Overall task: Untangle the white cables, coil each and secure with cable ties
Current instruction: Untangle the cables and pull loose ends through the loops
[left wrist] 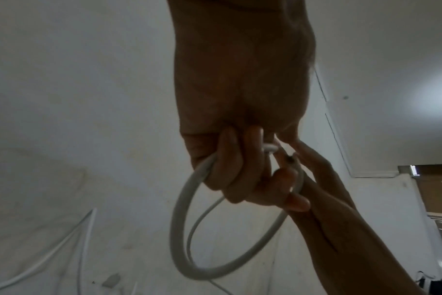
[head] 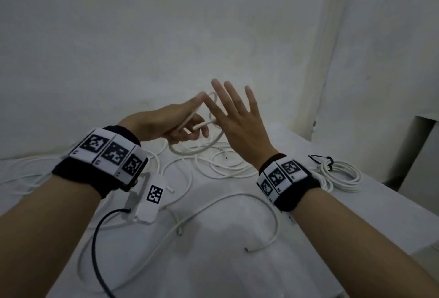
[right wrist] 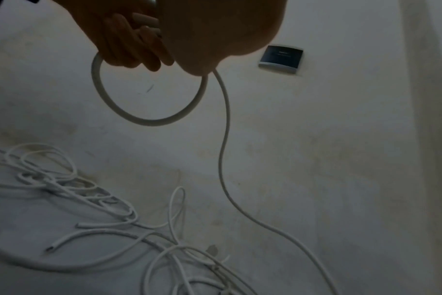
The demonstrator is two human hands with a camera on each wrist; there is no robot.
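My left hand (head: 171, 126) is raised above the table and grips a white cable loop (head: 190, 152) in its curled fingers; the cut end (head: 202, 126) sticks out toward my right palm. In the left wrist view the loop (left wrist: 179, 229) hangs below the left hand (left wrist: 240, 169). My right hand (head: 237, 119) stands beside it with fingers straight and spread, index tip against the left index tip; its thumb is hidden. From the loop (right wrist: 149, 121) the cable's free length (right wrist: 225, 139) drops to the table.
Several loose white cables (head: 221, 167) lie tangled on the white table (head: 213, 262). A coiled cable (head: 342, 176) bound with a black tie (head: 320, 158) lies at the right, near the table edge. A dark wall plate (right wrist: 281, 56) is behind.
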